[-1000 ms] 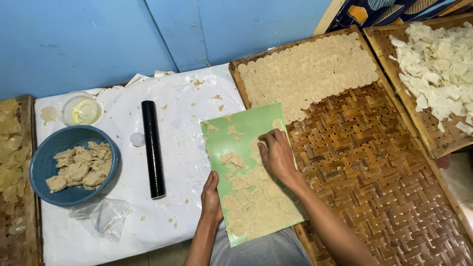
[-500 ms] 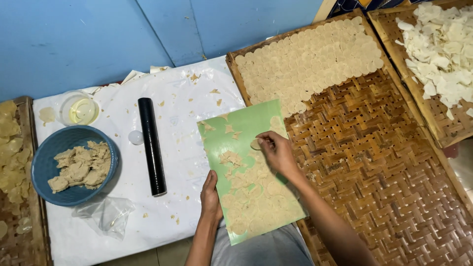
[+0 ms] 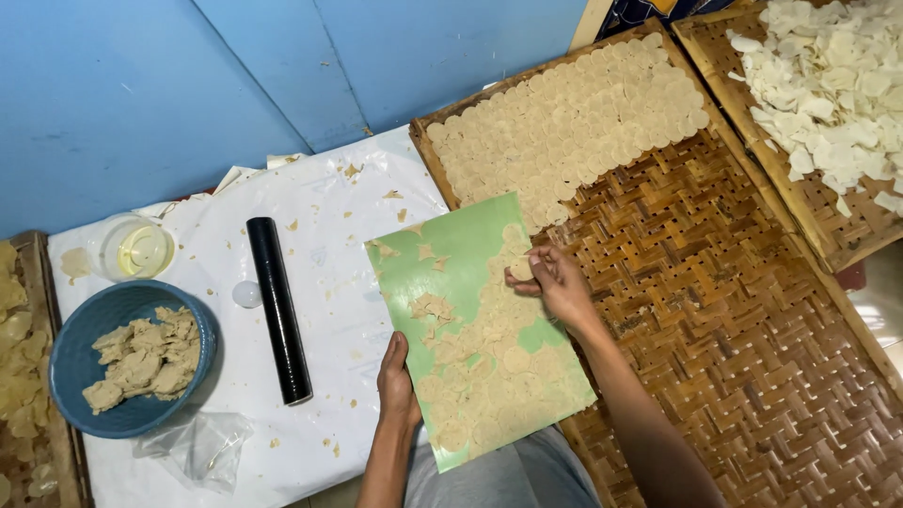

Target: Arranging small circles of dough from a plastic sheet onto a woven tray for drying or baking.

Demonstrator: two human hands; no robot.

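Green mat [image 3: 451, 254] lies in front of you, tilted, half on the white plastic-covered table [image 3: 329, 216] and half over the edge of the woven bamboo tray [image 3: 752, 310]. It's covered w/ thin dough w/ round cut-outs, esp. its lower half. Your left hand [image 3: 397, 381] rests on the mat's near-left edge, fingers flat and curled over it, pinning it down. Your right hand [image 3: 557, 282] is at the mat's right edge, fingertips pinched shut on a small round dough disc [image 3: 520, 270]. Rows of the same pale discs [image 3: 574, 122] fill the far end of the bamboo tray, approx. a third of it. To the left of the mat: a black rolling pin [image 3: 278, 309] lying lengthwise, then a blue bowl [image 3: 75, 348] of dough lumps, and a clear cup of yellowish liquid [image 3: 136, 248] behind it. A second tray w/ white chips [image 3: 828, 85] sits far right.
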